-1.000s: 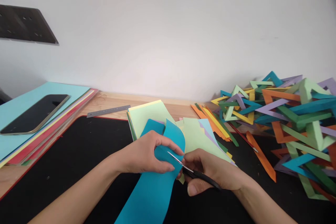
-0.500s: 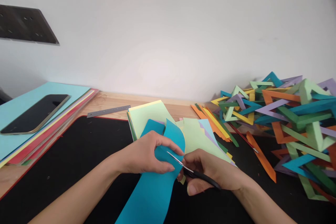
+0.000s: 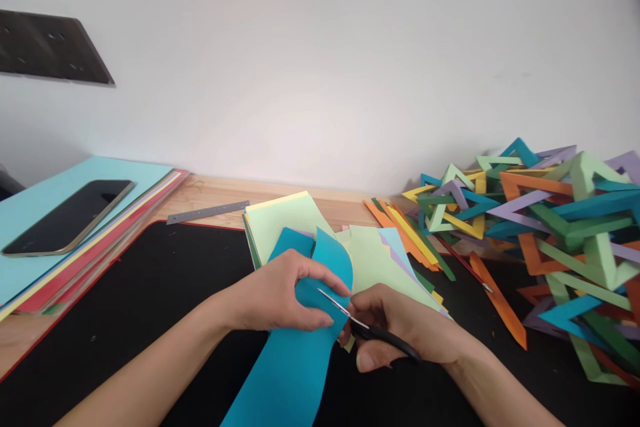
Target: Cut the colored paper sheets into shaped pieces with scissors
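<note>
1 blue paper (image 3: 295, 360), gripped in L hand (image 3: 280, 293), over mat (image 3: 175, 320). 1 pr scissors (image 3: 377, 334), gripped in R hand (image 3: 400, 317), blades at paper. Step: prob. cutting; next snip calls for steady paper.

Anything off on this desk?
One orange strip lies on the black mat, apart from the bundle of strips, so it looks stray. Some tiny specks dot the mat. The blue paper is bent, but the left hand seems to hold it so.

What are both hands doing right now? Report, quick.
Left hand: holding the blue paper, thumb and forefinger apart.
Right hand: closed on the scissors.
</note>
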A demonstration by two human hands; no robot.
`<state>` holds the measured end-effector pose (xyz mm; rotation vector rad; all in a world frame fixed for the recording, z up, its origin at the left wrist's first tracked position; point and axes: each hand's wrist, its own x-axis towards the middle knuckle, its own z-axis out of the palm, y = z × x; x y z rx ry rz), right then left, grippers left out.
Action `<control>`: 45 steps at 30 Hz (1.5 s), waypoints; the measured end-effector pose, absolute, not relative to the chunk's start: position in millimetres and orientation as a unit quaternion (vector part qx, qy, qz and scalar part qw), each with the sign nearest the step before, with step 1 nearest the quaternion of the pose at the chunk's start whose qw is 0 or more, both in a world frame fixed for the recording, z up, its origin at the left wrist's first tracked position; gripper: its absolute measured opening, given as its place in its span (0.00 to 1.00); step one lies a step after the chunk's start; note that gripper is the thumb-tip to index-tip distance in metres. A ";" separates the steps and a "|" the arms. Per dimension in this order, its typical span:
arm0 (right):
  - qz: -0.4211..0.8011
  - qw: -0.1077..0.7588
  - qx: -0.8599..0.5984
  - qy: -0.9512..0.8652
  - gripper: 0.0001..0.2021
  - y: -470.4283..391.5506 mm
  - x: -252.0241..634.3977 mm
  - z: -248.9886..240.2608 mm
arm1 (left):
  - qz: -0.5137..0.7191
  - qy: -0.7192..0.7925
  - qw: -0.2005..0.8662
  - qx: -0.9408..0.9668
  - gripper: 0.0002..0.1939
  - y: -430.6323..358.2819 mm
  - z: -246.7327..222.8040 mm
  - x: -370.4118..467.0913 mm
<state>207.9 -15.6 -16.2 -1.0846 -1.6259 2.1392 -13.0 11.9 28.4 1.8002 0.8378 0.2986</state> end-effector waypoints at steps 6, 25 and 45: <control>0.760 0.139 -0.331 -0.542 0.13 -15.4 205.6 -15.2 | 0.098 0.353 0.550 0.751 0.19 9.7 28.8 -10.9; 0.744 0.122 -0.360 -0.550 0.17 -15.5 206.3 -15.3 | 0.110 0.346 0.546 0.755 0.19 9.7 27.7 -10.7; 0.725 0.120 -0.380 -0.561 0.17 -15.5 205.0 -13.6 | 0.115 0.350 0.543 0.755 0.18 8.7 27.9 -10.3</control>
